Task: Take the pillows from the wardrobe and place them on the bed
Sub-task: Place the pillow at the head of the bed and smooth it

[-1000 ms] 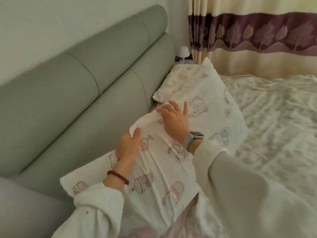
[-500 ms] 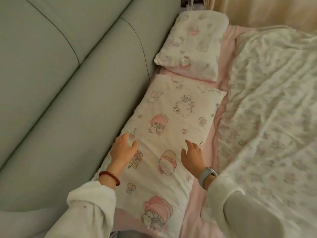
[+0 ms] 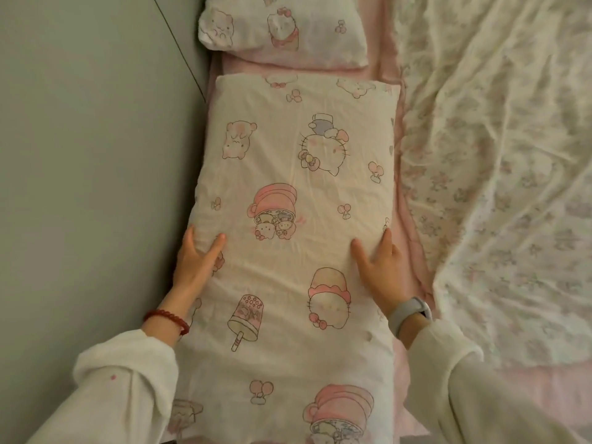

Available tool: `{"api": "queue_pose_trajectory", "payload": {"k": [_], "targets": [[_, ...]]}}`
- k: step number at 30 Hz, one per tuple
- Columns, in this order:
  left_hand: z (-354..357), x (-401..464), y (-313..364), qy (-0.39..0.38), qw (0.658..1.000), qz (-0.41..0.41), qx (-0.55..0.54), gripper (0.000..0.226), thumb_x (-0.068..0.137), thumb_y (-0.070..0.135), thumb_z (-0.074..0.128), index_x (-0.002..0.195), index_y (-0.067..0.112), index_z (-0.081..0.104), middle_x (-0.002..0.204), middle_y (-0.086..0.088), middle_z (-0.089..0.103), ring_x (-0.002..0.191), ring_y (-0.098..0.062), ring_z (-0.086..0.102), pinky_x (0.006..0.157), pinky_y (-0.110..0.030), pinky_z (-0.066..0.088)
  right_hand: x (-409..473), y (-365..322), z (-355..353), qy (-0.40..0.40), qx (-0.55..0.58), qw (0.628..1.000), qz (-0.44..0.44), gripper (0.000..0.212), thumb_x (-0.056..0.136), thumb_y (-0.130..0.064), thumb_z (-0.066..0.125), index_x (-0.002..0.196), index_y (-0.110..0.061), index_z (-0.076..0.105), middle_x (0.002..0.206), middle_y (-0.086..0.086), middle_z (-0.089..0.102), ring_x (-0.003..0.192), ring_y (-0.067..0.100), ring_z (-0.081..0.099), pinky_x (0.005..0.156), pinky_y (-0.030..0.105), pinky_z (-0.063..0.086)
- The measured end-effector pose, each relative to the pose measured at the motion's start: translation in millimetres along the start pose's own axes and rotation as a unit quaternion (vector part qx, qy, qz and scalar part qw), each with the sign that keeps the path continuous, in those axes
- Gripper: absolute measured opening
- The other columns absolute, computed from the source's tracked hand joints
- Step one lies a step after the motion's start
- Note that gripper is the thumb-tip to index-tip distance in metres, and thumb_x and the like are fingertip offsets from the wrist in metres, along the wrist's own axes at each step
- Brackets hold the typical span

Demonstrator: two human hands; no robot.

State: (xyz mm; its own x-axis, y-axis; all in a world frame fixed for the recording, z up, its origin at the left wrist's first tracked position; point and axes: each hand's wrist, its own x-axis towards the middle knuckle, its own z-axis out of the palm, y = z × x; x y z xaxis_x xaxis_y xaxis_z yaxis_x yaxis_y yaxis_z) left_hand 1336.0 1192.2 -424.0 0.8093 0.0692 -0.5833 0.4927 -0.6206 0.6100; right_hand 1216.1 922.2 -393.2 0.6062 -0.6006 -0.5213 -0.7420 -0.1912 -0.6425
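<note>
A long white pillow (image 3: 298,149) with pink cartoon prints lies flat on the bed's pink sheet (image 3: 411,251), lengthwise against the headboard. My left hand (image 3: 195,261) rests on its left edge, thumb on top and fingers down the side by the headboard. My right hand (image 3: 381,267) lies on its right edge, fingers spread, thumb on top. Neither hand lifts it. A second, smaller pillow (image 3: 282,30) with the same print lies just beyond the long one's far end.
The grey-green padded headboard (image 3: 96,155) fills the left side, tight against the pillows. A crumpled floral blanket (image 3: 496,155) covers the bed to the right. My wrists carry a red bead bracelet (image 3: 166,317) and a watch (image 3: 408,312).
The long pillow went from held up on its edge to lying flat on the bed. My hands slid out to its two side edges, and my view tipped downward.
</note>
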Motion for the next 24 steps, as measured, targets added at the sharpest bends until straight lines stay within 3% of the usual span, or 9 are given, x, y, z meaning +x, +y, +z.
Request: {"api": "queue_pose_trajectory", "payload": {"k": [4,8,9,11,13,16,18,21,24], "targets": [[8,8,1,0.006,0.997,-0.063,-0.052,0.080,0.066,0.065,0.061,0.124,0.012,0.045,0.118,-0.014,0.061,0.101,-0.033,0.059,0.093,-0.047,0.047,13,-9,3,0.007,0.084,0.996,0.015,0.058,0.084,-0.030,0.058,0.133,-0.015,0.031,0.113,-0.002,0.051,0.107,0.022,0.054,0.082,0.027,0.044],[15,-10,23,0.134,0.989,0.051,-0.019,0.042,0.087,0.041,0.054,0.115,0.011,0.045,0.103,-0.003,0.055,0.087,-0.021,0.049,0.079,-0.036,0.040,10,-33,-1,0.077,0.087,0.991,-0.073,0.048,0.084,-0.012,0.049,0.131,-0.013,0.036,0.113,-0.004,0.051,0.100,0.010,0.049,0.071,0.001,0.037],[14,-14,31,0.149,0.985,0.078,-0.031,0.038,0.088,0.037,0.052,0.116,0.011,0.045,0.100,0.000,0.052,0.088,-0.019,0.048,0.080,-0.035,0.038,9,-41,-4,0.093,0.095,0.987,-0.091,0.048,0.085,-0.010,0.047,0.131,-0.012,0.035,0.117,-0.005,0.049,0.103,0.009,0.047,0.078,0.001,0.036],[10,-19,49,0.164,0.979,0.108,-0.061,0.035,0.090,0.036,0.050,0.116,0.013,0.046,0.098,0.003,0.051,0.088,-0.018,0.048,0.081,-0.034,0.038,13,-55,-12,0.119,0.108,0.981,-0.106,0.047,0.086,-0.010,0.046,0.132,-0.010,0.034,0.127,0.002,0.049,0.113,0.016,0.047,0.095,0.020,0.040],[7,-19,63,0.165,0.976,0.122,-0.074,0.034,0.090,0.038,0.049,0.115,0.014,0.046,0.096,0.004,0.051,0.087,-0.018,0.049,0.079,-0.034,0.039,22,-65,-22,0.140,0.103,0.978,-0.115,0.042,0.088,-0.013,0.046,0.128,-0.007,0.036,0.125,0.010,0.051,0.111,0.023,0.049,0.097,0.035,0.041],[10,-14,74,0.139,0.978,0.123,-0.098,0.036,0.090,0.040,0.048,0.116,0.015,0.048,0.097,0.004,0.056,0.081,-0.015,0.056,0.073,-0.028,0.041,41,-69,-35,0.145,0.086,0.977,-0.127,0.036,0.089,-0.015,0.046,0.123,-0.006,0.040,0.110,0.007,0.050,0.096,0.020,0.047,0.084,0.033,0.038],[16,-9,68,0.093,0.987,0.099,-0.088,0.041,0.091,0.043,0.045,0.121,0.015,0.047,0.105,0.002,0.058,0.086,-0.013,0.061,0.071,-0.026,0.045,56,-61,-44,0.094,0.094,0.986,-0.098,0.035,0.090,-0.016,0.044,0.124,-0.007,0.041,0.111,0.005,0.050,0.099,0.022,0.049,0.083,0.033,0.040],[23,-3,48,-0.001,0.997,0.012,-0.075,0.062,0.088,0.050,0.046,0.138,0.017,0.031,0.136,-0.007,0.047,0.120,-0.027,0.048,0.094,-0.039,0.043,64,-34,-50,0.007,0.033,0.999,-0.029,0.047,0.091,-0.021,0.047,0.134,-0.008,0.034,0.132,0.012,0.049,0.118,0.030,0.048,0.096,0.042,0.044],[26,-14,23,-0.004,0.993,-0.007,-0.116,0.062,0.086,0.048,0.052,0.137,0.020,0.032,0.133,-0.005,0.049,0.104,-0.020,0.053,0.080,-0.031,0.042,51,-4,-43,-0.003,-0.048,0.998,-0.027,0.061,0.088,-0.031,0.053,0.139,-0.011,0.026,0.144,0.014,0.036,0.132,0.030,0.034,0.109,0.046,0.032]]}}
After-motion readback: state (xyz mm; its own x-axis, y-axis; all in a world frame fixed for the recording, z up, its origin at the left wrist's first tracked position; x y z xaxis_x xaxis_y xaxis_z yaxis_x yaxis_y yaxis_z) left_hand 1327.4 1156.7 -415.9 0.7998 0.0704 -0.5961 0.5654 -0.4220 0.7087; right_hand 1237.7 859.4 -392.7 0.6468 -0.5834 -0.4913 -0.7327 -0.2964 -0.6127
